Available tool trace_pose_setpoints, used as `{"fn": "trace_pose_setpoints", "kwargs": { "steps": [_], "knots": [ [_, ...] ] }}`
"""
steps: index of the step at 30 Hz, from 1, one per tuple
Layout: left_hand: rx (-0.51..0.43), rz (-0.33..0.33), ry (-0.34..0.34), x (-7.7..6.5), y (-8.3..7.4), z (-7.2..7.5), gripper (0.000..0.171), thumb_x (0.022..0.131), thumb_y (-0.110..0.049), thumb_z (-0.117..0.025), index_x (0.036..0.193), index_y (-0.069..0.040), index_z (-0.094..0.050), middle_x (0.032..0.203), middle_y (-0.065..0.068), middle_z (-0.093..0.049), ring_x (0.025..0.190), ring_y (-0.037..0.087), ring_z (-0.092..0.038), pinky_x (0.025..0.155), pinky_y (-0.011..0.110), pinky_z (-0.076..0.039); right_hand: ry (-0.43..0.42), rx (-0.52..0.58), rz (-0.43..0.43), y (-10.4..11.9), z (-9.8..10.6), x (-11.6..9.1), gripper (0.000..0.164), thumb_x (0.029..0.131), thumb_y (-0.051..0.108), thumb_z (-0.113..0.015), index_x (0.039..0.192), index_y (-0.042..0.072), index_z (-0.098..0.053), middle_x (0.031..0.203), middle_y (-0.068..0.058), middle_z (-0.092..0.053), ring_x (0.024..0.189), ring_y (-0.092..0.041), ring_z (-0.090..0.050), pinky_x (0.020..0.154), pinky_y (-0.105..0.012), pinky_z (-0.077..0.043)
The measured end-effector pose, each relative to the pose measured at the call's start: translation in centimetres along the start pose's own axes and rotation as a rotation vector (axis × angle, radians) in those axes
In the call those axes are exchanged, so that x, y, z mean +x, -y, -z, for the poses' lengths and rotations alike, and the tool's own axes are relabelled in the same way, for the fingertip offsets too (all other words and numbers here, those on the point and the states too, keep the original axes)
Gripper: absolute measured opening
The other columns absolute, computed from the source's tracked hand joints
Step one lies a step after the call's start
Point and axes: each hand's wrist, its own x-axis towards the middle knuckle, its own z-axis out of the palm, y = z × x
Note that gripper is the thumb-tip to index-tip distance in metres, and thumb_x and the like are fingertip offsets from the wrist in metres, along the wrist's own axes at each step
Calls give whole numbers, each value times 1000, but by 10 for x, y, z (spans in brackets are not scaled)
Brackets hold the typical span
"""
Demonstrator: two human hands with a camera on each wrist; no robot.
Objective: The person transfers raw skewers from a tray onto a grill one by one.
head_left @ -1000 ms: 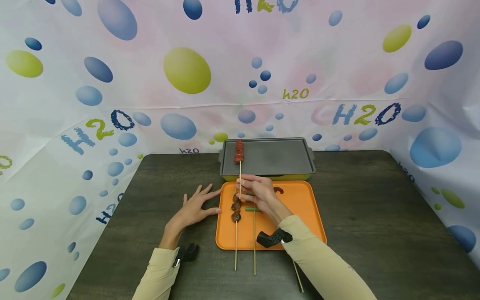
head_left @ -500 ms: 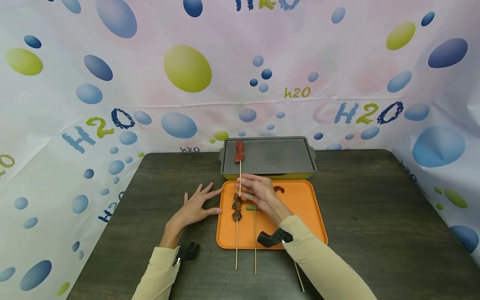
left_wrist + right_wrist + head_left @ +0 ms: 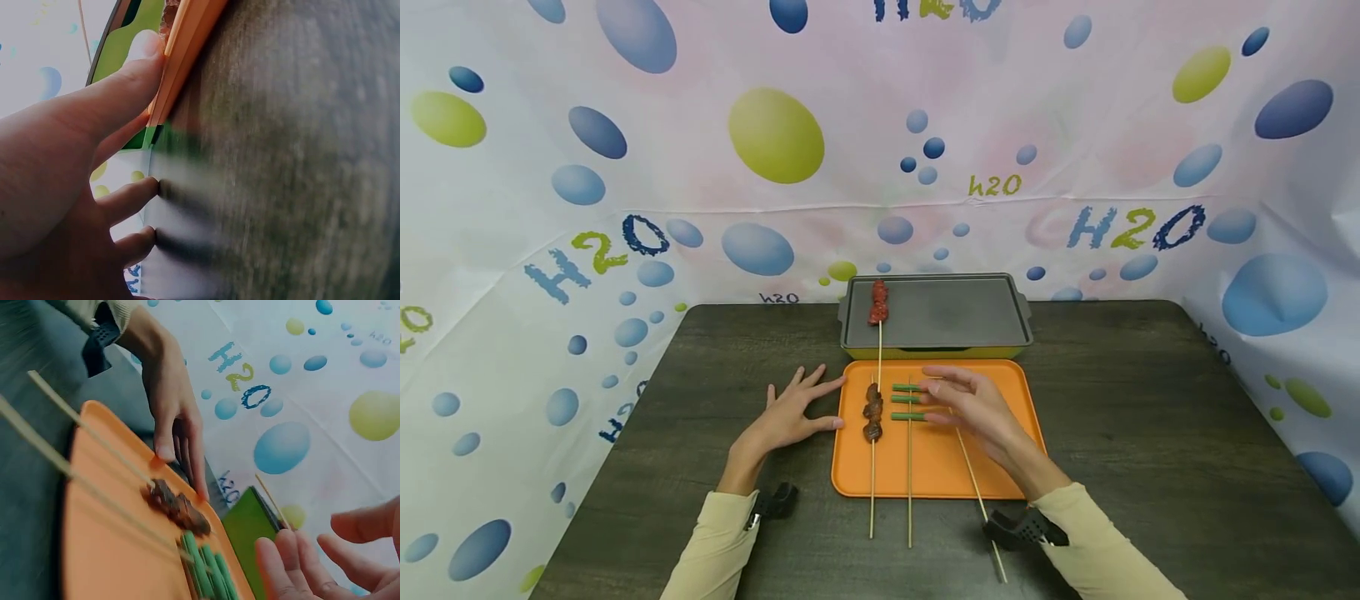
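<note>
My left hand (image 3: 786,421) has its fingers spread beside the orange tray (image 3: 940,471); in the left wrist view its thumb (image 3: 147,47) lies against the tray's side (image 3: 181,69). My right hand (image 3: 981,412) holds nothing, fingers loosely bent, over the tray's right half. A skewer with red meat chunks (image 3: 878,304) lies with its meat on the grey griddle (image 3: 955,312) and its stick reaching back over the tray. On the tray are a skewer of brown chunks (image 3: 872,414) and one of green stalk pieces (image 3: 904,417). Another skewer's stick (image 3: 972,475) slants under my right hand, which hides its top.
The griddle, with a yellow-green side, stands directly behind the tray, against the patterned backdrop (image 3: 775,137). Skewer sticks jut past the tray's front edge over the dark wooden table (image 3: 1150,433).
My right hand has let go of the red meat skewer's stick and moved right and a little toward me. The red skewer stays on the griddle; my left hand has not moved.
</note>
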Motion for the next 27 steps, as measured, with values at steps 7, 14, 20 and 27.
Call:
{"fn": "trace_pose_setpoints", "kwargs": {
  "steps": [7, 14, 20, 27],
  "knots": [
    [8, -3, 5, -1, 1, -1, 77, 92, -46, -76, 158, -22, -45, 168, 22, -20, 152, 53, -2, 103, 86, 6, -6, -214, 24, -8, 32, -52, 54, 103, 14, -64, 150, -6, -46, 134, -30, -59, 115, -38, -65, 90, -46, -58],
    [-5, -9, 13, -1, 2, -1, 76, 93, -45, -75, 159, -22, -44, 168, 21, -18, 153, 52, 0, 104, 85, 7, 46, -253, 48, -20, 55, -89, 54, 103, 14, -65, 146, -13, -45, 122, -32, -65, 104, -33, -72, 82, -45, -61],
    [-10, -4, 8, -1, 2, -1, 78, 92, -46, -76, 158, -23, -44, 168, 21, -18, 152, 52, -1, 103, 85, 7, 132, -275, 1, -37, 71, -111, 49, 104, 9, -61, 141, -20, -45, 112, -30, -71, 93, -28, -76, 73, -43, -62],
    [-8, -2, 5, 1, 3, -2, 77, 91, -48, -76, 158, -23, -45, 168, 21, -20, 152, 53, -2, 103, 86, 7, 150, -180, -155, -57, 71, -126, 53, 104, 14, -62, 146, -14, -45, 108, -22, -74, 94, -30, -76, 75, -44, -62]
  ]
}}
